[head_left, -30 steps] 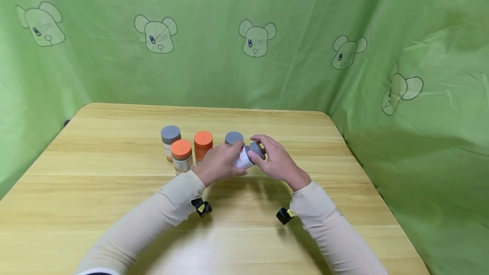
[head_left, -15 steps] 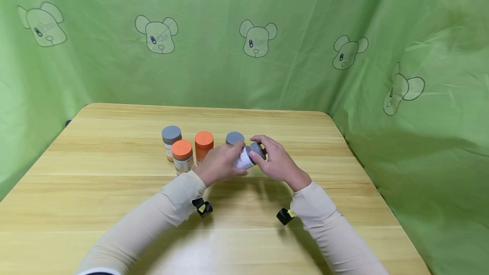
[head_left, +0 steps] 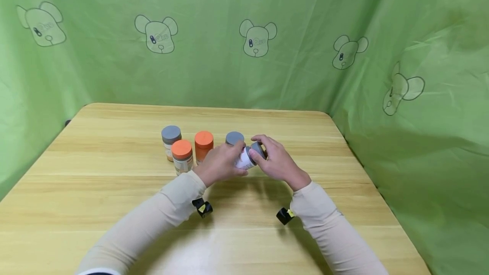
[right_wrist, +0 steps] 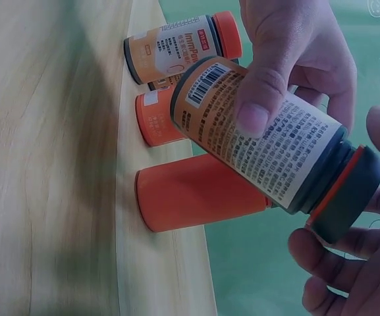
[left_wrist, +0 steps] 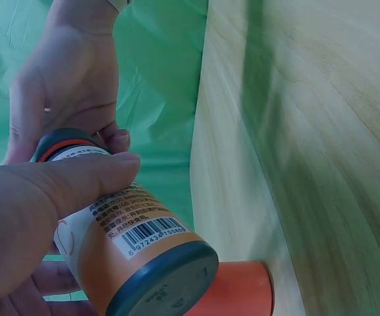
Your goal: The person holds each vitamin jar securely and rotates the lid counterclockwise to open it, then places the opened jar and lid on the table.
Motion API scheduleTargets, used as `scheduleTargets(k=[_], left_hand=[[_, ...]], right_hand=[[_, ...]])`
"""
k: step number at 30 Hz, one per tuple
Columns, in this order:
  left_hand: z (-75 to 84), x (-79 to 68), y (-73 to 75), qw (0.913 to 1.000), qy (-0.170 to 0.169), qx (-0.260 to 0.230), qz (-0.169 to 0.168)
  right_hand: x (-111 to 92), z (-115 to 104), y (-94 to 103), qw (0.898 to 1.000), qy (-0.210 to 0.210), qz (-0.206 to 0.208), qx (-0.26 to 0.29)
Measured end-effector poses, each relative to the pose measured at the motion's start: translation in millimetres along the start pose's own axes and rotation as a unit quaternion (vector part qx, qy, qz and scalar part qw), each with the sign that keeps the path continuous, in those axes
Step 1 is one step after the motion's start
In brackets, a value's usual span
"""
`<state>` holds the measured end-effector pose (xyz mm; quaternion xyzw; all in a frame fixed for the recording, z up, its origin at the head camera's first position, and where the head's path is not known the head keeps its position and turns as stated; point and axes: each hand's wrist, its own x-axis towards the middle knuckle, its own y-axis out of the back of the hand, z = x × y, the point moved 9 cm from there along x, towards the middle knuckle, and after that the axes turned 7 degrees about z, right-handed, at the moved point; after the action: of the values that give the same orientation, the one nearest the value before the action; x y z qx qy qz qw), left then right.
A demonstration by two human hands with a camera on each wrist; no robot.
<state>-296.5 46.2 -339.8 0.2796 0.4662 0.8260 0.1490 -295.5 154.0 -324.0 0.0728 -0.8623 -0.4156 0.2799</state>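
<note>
My left hand point(head_left: 219, 162) grips the body of a supplement bottle point(head_left: 243, 160), which has a white-and-orange printed label and is tilted above the table. On its grey screw cap point(head_left: 258, 149) are the curled fingers and thumb of my right hand point(head_left: 279, 160). The right wrist view shows the cap point(right_wrist: 353, 194) sitting askew, with part of the dark bottle neck point(right_wrist: 325, 174) exposed beside the cap's orange inner edge. In the left wrist view the bottle's dark base point(left_wrist: 166, 283) faces the camera, and my left thumb point(left_wrist: 104, 178) lies across the label.
Left of the hands stand a grey-capped bottle point(head_left: 171, 134), an orange-capped bottle point(head_left: 181, 151) and an all-orange bottle point(head_left: 204, 140). Another bottle with a grey cap point(head_left: 234, 138) is partly hidden behind my left hand. Green curtain point(head_left: 206, 75) surrounds the wooden table point(head_left: 114, 147).
</note>
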Motion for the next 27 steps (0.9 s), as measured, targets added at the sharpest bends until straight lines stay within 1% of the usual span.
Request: scheduleTargets(k=[4,11,18,27], left_hand=[[1.1,-1.0,0.6,1.0,-0.003,-0.002,0.004],[0.4,-0.4,-0.5,1.0,0.001,0.003,-0.002],[0.1,0.3,0.2,1.0,0.002,0.003,-0.001],[0.4,0.1,-0.5,1.0,0.008,0.0,-0.003]], right_hand=[[-0.4,0.7,-0.1,1.0,-0.003,0.002,-0.001],[-1.3,-0.2,-0.6,1.0,0.003,-0.006,0.015],[-1.2,-2.9,1.3,0.999,0.016,-0.007,0.03],[-2.8,-3.2,4.6,0.999,0.037,0.003,0.03]])
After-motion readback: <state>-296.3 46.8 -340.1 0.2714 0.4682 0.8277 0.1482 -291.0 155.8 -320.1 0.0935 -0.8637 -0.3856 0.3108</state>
